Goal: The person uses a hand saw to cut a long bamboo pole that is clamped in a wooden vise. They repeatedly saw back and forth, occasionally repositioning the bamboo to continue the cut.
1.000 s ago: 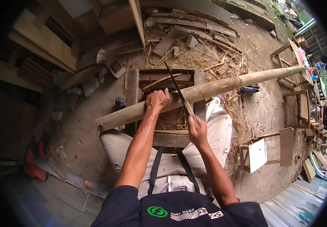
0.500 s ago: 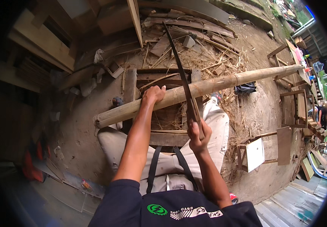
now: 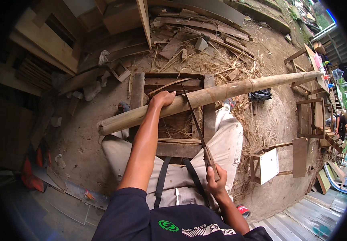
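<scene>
A long bamboo pole lies slantwise over a low wooden frame between my knees, its near-left end jutting past the frame. My left hand is closed over the pole from above, thumb along its top, with the other fingers partly hidden on the far side. In my right hand is the wooden handle of a handsaw, low by my right thigh. Its dark blade slants up and to the left, and the tip end crosses the pole just right of my left hand.
Scrap planks and a grey block lie beyond the frame among dry shavings. To the right are a black plastic bag, a white-topped small table and wooden benches. A red can stands near my right forearm. People are at far right.
My right hand has drawn the saw back toward my body, so less of the blade extends beyond the pole. My left hand stays on the bamboo in nearly the same spot.
</scene>
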A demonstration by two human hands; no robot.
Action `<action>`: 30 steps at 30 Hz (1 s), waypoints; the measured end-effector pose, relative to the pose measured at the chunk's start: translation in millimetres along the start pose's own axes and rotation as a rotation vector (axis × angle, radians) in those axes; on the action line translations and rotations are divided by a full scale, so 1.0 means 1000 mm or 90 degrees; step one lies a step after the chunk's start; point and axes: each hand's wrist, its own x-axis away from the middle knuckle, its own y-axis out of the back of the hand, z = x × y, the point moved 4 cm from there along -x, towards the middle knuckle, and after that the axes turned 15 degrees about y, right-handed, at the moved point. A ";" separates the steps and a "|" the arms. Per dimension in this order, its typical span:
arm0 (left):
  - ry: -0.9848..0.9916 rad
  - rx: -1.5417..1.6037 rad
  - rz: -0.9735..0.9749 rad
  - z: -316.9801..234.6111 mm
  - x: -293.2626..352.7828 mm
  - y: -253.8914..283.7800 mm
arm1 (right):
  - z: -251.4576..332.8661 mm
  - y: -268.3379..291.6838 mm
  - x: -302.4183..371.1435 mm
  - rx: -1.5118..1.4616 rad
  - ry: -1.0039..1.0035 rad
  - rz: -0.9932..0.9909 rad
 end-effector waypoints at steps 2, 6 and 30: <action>-0.013 -0.006 -0.039 -0.001 0.011 0.001 | 0.027 -0.005 -0.028 -0.005 -0.016 0.010; -0.095 -0.007 -0.181 0.000 0.040 -0.006 | 0.018 -0.046 -0.126 -0.017 0.098 0.000; -0.055 -0.024 -0.181 0.004 0.044 -0.017 | -0.038 -0.019 -0.037 -0.009 0.073 -0.029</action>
